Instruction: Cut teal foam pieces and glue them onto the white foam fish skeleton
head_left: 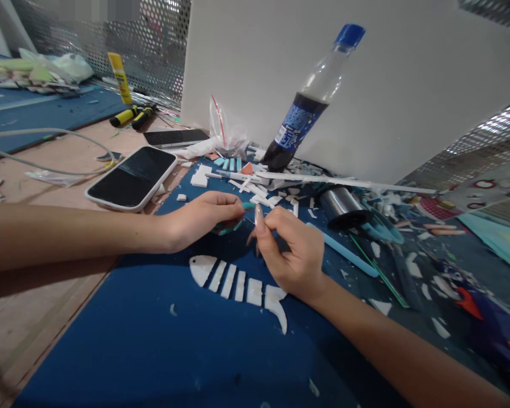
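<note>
Teal piece (249, 206) in the left hand (206, 218), six-part white fish (228, 281) just below

The left hand's grip is clenched on the teal piece between thumb and forefinger; more teal shows under its curled fingers, too shadowed to count. The right hand (295, 249) faces it, thumb and forefinger bent toward each other; I cannot tell whether that grip closes on anything.

On the blue mat (144, 340), on the near side of the hands, lies the fish: one head, three narrow strips, one wider block and one tail. The right hand overlaps the tail's upper tip in view. Open room runs from the fish toward the viewer and left to the mat's slanting edge, where the tan bench (42, 309) begins.

Beyond the hands, white scraps (259, 200) overlap too much to count. Around them stand or lie one soda bottle (295, 122), one spool (344, 207), one light-blue rod (342, 249), two phones (131, 178), one yellow glue stick (119, 79) and two yellow-and-black handles (123, 117). A white panel (386, 102) bounds the far side. Items at far right are blurred; the frame cuts off both forearms.
</note>
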Tool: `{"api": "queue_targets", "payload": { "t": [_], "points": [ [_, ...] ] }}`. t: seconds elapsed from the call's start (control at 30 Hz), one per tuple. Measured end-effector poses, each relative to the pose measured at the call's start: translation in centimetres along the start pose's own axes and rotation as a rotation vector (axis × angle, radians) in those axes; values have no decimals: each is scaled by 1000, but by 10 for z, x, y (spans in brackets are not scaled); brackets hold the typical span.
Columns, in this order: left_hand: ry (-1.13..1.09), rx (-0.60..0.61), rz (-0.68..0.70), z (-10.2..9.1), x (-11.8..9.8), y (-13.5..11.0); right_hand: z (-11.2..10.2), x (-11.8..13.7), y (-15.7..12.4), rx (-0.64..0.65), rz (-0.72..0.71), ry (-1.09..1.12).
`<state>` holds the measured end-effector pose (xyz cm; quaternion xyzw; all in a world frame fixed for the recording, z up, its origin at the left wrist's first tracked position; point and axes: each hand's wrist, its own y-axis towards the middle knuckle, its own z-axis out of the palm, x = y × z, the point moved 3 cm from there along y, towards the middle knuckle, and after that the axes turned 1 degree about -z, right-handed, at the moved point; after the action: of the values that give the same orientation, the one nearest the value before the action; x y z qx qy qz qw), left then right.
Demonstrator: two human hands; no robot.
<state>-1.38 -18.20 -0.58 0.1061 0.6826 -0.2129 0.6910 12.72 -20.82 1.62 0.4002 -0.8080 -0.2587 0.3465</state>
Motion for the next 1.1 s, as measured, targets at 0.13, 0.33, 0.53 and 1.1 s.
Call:
{"api": "queue_targets", "payload": {
  "t": [0.13, 0.33, 0.53, 1.1],
  "points": [
    [1, 7, 13, 0, 0, 0, 1, -1, 0, 5, -3, -8],
    [16, 23, 36, 3, -3, -2, 2, -1, 1, -1, -6, -47],
    [195, 43, 180, -1, -8, -4, 0, -2, 1, 12, 37, -21],
    [919, -184, 836, -11, -22, -14, 13, -32, -2, 116, 311, 612]
  ]
}}
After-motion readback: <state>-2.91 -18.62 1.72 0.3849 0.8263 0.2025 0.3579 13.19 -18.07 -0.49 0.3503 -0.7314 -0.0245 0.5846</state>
